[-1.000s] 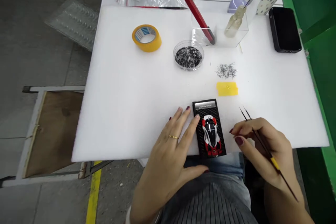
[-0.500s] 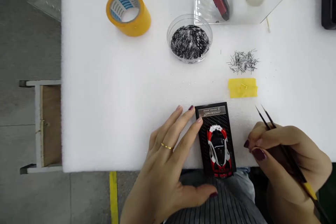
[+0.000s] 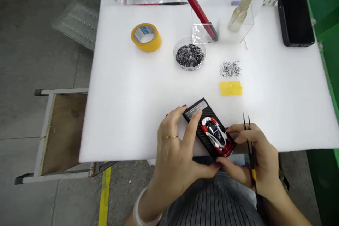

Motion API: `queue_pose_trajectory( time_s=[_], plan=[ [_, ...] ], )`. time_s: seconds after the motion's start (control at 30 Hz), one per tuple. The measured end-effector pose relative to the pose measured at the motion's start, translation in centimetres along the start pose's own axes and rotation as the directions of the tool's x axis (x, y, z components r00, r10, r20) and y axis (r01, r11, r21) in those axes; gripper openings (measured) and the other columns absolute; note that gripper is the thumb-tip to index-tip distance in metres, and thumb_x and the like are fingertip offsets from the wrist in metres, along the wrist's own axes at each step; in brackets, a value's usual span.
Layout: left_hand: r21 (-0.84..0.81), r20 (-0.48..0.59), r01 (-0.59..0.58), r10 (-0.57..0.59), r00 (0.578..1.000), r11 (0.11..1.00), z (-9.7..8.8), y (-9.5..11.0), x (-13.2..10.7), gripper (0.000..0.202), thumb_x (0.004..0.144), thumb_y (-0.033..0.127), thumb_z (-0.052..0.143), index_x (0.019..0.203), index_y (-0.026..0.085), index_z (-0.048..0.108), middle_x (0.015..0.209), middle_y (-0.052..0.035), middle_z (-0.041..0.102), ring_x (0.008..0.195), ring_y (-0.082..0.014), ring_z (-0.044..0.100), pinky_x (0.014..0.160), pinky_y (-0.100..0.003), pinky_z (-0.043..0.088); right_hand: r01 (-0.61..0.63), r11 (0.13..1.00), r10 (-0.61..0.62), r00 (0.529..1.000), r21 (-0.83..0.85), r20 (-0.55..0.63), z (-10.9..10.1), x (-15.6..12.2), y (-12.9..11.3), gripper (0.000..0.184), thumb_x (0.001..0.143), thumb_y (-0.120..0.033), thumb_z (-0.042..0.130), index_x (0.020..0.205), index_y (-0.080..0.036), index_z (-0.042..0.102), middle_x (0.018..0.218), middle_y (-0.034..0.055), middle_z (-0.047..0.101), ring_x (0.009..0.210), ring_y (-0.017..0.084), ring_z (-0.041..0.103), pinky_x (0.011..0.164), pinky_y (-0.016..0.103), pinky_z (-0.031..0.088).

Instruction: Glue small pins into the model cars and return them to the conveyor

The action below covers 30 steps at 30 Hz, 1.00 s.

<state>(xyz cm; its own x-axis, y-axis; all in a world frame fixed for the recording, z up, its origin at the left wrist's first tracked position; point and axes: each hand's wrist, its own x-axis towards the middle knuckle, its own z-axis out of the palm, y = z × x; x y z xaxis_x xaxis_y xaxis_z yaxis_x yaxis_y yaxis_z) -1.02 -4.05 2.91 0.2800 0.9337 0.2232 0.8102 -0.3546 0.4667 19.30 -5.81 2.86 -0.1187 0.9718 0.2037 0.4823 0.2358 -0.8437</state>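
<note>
A red, white and black model car (image 3: 215, 132) is mounted on a black display base (image 3: 204, 142) with a silver nameplate at its far end. My left hand (image 3: 174, 148) grips the base along its left side, fingers at the nameplate end and thumb at the near corner. Dark tweezers (image 3: 254, 174) with a yellow band are tucked in my right hand (image 3: 265, 159), their tips pointing away from me and apart. That hand's thumb and fingers also pinch the near right corner of the base. The base is turned at a slant over the table's front edge.
Beyond the hands are a yellow tape patch (image 3: 224, 88), a loose pile of thin black bits (image 3: 230, 69) and a clear round dish (image 3: 189, 68) of similar bits. Farther off stand a yellow tape roll (image 3: 155, 45), a clear box (image 3: 194, 37) holding a red cutter (image 3: 193, 1), and a black device (image 3: 296, 21).
My right hand has moved left to the base and now grips its near corner, tweezers still in hand. The base has turned to a slant, and my left hand has closed on it. The view has widened.
</note>
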Motion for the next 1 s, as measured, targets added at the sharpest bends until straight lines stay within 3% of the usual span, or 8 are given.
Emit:
queue_pose_trajectory(
  time_s=[0.1, 0.2, 0.37, 0.5, 0.63, 0.77, 0.87, 1.0],
  plan=[
    [-0.027, -0.171, 0.112, -0.115, 0.978, 0.993, 0.7, 1.5, -1.5, 0.092, 0.076, 0.07, 0.078, 0.143, 0.012, 0.052, 0.141, -0.0202, 0.043, 0.132, -0.0367, 0.048, 0.112, -0.049, 0.045, -0.075, 0.997, 0.075, 0.996, 0.006, -0.054, 0.6, -0.3, -0.5, 0.033, 0.083, -0.021, 0.079, 0.099, -0.026, 0.05, 0.104, 0.0041, 0.071, 0.088, 0.019, 0.069, 0.075, 0.031, 0.055],
    [-0.081, -0.25, 0.127, -0.144, 0.957, 0.989, 0.6, 2.0, -2.4, 0.086, 0.082, 0.076, 0.066, 0.141, 0.014, 0.055, 0.134, -0.0171, 0.049, 0.127, -0.0311, 0.052, 0.111, -0.043, 0.048, -0.165, 0.967, 0.173, 0.985, 0.194, -0.025, 0.3, 0.2, -0.8, 0.032, 0.083, -0.021, 0.077, 0.095, -0.026, 0.047, 0.101, 0.0012, 0.073, 0.082, 0.015, 0.068, 0.072, 0.027, 0.054],
    [-0.177, -0.366, 0.073, -0.135, 0.921, 0.981, -0.6, 1.9, -2.7, 0.047, 0.093, 0.045, 0.072, 0.128, 0.015, 0.063, 0.116, -0.0082, 0.056, 0.111, -0.0186, 0.06, 0.102, -0.028, 0.052, -0.275, 0.861, 0.26, 0.961, 0.427, 0.095, -1.1, 1.2, -0.8, 0.032, 0.085, -0.025, 0.076, 0.093, -0.026, 0.045, 0.101, 0.0007, 0.073, 0.081, 0.014, 0.064, 0.068, 0.023, 0.051],
    [-0.196, -0.418, 0.043, -0.123, 0.9, 0.98, -1.1, 2.2, -3.1, 0.031, 0.094, 0.034, 0.072, 0.12, 0.018, 0.067, 0.11, -0.0053, 0.057, 0.104, -0.0164, 0.06, 0.093, -0.026, 0.054, -0.219, 0.878, 0.157, 0.972, 0.426, 0.176, -2.0, 1.8, -0.6, 0.032, 0.087, -0.023, 0.075, 0.093, -0.026, 0.044, 0.104, 0.0024, 0.072, 0.083, 0.015, 0.062, 0.07, 0.025, 0.05],
    [-0.196, -0.413, 0.011, -0.093, 0.906, 0.98, -0.8, 2.1, -3.5, 0.017, 0.094, 0.025, 0.072, 0.11, 0.022, 0.069, 0.104, -0.0029, 0.061, 0.093, -0.0168, 0.062, 0.085, -0.031, 0.054, -0.066, 0.942, -0.009, 0.975, 0.329, 0.223, -2.5, 2.5, 0.1, 0.031, 0.087, -0.019, 0.073, 0.096, -0.026, 0.044, 0.111, 0.0031, 0.07, 0.091, 0.017, 0.063, 0.079, 0.029, 0.05],
    [-0.163, -0.386, 0.001, -0.065, 0.92, 0.987, 0.0, 1.1, -3.3, 0.011, 0.092, 0.02, 0.072, 0.103, 0.024, 0.069, 0.097, -0.0013, 0.066, 0.09, -0.0189, 0.062, 0.084, -0.036, 0.053, 0.06, 0.977, -0.124, 0.941, 0.205, 0.316, -2.5, 3.4, 1.2, 0.03, 0.088, -0.017, 0.07, 0.098, -0.026, 0.043, 0.113, 0.0048, 0.07, 0.092, 0.019, 0.062, 0.082, 0.032, 0.049],
    [-0.152, -0.337, -0.045, -0.009, 0.942, 0.987, 0.0, 0.2, -2.6, 0.015, 0.093, 0.023, 0.071, 0.108, 0.023, 0.067, 0.103, -0.003, 0.068, 0.098, -0.0202, 0.065, 0.09, -0.037, 0.054, 0.09, 0.978, -0.154, 0.922, 0.189, 0.356, -2.3, 3.8, 1.7, 0.031, 0.087, -0.017, 0.07, 0.098, -0.026, 0.042, 0.111, 0.0055, 0.07, 0.089, 0.019, 0.062, 0.079, 0.032, 0.049],
    [-0.194, -0.174, -0.194, 0.161, 0.971, 0.962, -0.7, -0.7, -1.2, 0.032, 0.091, 0.031, 0.074, 0.119, 0.02, 0.063, 0.129, -0.0103, 0.067, 0.122, -0.0253, 0.064, 0.106, -0.041, 0.053, 0.074, 0.971, -0.158, 0.912, 0.227, 0.379, -2.4, 4.5, 1.7, 0.029, 0.09, -0.022, 0.071, 0.099, -0.025, 0.043, 0.112, 0.0058, 0.07, 0.086, 0.018, 0.063, 0.077, 0.03, 0.049]
  ],
)
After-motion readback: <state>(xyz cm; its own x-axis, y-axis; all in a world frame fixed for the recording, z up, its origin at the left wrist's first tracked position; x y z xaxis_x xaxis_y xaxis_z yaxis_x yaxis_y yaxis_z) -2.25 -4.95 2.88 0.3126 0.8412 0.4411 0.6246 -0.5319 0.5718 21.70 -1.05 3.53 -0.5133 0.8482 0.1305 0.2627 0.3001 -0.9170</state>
